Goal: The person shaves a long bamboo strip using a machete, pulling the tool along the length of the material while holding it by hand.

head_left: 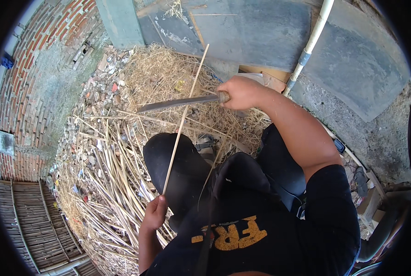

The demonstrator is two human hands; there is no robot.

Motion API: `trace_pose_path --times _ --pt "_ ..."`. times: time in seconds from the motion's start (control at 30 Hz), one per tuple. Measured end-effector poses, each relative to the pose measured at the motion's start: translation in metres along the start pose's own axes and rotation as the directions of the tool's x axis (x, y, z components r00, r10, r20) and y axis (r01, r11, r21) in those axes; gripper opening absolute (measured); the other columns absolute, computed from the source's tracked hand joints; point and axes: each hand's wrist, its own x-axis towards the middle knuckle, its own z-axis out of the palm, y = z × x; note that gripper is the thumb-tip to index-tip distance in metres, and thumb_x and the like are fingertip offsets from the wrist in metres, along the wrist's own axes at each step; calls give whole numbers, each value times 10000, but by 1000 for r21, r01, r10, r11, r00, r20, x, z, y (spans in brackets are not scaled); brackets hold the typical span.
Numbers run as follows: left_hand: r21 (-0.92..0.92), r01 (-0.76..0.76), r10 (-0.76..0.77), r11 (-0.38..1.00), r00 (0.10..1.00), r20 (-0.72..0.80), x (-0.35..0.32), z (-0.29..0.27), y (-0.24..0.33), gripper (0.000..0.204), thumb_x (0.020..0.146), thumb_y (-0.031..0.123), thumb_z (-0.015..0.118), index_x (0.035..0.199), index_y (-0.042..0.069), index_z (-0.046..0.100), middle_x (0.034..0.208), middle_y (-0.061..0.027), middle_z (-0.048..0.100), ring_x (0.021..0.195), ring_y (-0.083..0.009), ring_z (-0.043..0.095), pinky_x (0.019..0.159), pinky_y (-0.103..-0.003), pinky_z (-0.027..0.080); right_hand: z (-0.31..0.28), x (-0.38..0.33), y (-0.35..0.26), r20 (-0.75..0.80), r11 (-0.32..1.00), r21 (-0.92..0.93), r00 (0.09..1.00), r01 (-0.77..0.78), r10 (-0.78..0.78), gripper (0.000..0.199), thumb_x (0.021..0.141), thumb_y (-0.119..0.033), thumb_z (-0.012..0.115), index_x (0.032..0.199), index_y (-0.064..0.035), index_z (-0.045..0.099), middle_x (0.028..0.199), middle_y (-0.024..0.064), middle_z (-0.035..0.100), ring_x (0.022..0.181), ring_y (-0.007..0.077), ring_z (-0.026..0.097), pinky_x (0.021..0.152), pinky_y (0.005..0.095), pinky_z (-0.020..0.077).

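Note:
My left hand [156, 211] is closed around the lower end of a long, thin bamboo strip [178, 138], which slants up and away from me past my knee. My right hand [242, 93] grips the short wooden handle of a machete [180, 103]. Its dark blade points left and crosses the strip at about the upper third; whether the edge touches the strip or only passes over it, I cannot tell. A thin curled sliver [211, 172] hangs by my knees.
Many split bamboo strips [122, 184] lie on the rubble ground at my left. Ahead is a heap of pale shavings [157, 69]. A brick wall [35, 78] stands at left, grey panels [256, 34] at the back, a white pipe [313, 39] at right, a bamboo slat panel [28, 225] lower left.

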Motion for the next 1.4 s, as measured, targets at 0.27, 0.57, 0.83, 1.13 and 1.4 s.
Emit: trace_pose_path --times 0.27,0.57,0.83,1.13,1.4 --pt "548 -104 279 830 928 -246 2 22 4 507 1065 375 380 787 -23 526 615 -211 531 575 -353 546 569 -451 410 11 18 21 -1 991 134 1000 10 -10 284 789 -269 736 967 -51 693 813 141 687 793 306 677 721 444 514" --pt "643 -68 333 763 893 -302 -1 31 16 398 1038 292 428 775 8 520 628 -253 569 622 -486 585 564 -543 429 11 4 -33 170 995 -2 981 96 -94 132 759 -175 722 872 -110 701 747 122 668 746 289 668 664 432 496" --pt "730 -62 408 680 860 -307 6 31 13 283 1008 225 491 811 23 516 611 -246 573 598 -480 590 561 -559 445 7 4 -33 113 993 -36 988 110 -106 196 762 -223 734 883 -75 687 730 147 651 727 335 647 659 460 482" --pt "754 -9 413 657 841 -350 13 36 11 308 995 247 528 776 31 508 589 -235 572 574 -463 594 529 -547 447 9 10 -13 93 998 56 995 20 -25 152 763 -198 715 836 -73 667 713 145 633 719 339 645 647 454 479" --pt "740 23 408 672 822 -397 16 40 11 306 997 256 524 777 45 510 582 -230 567 574 -463 593 533 -554 443 14 16 1 116 996 90 993 -3 -7 119 742 -150 673 832 -72 675 733 140 657 721 326 654 659 457 497"
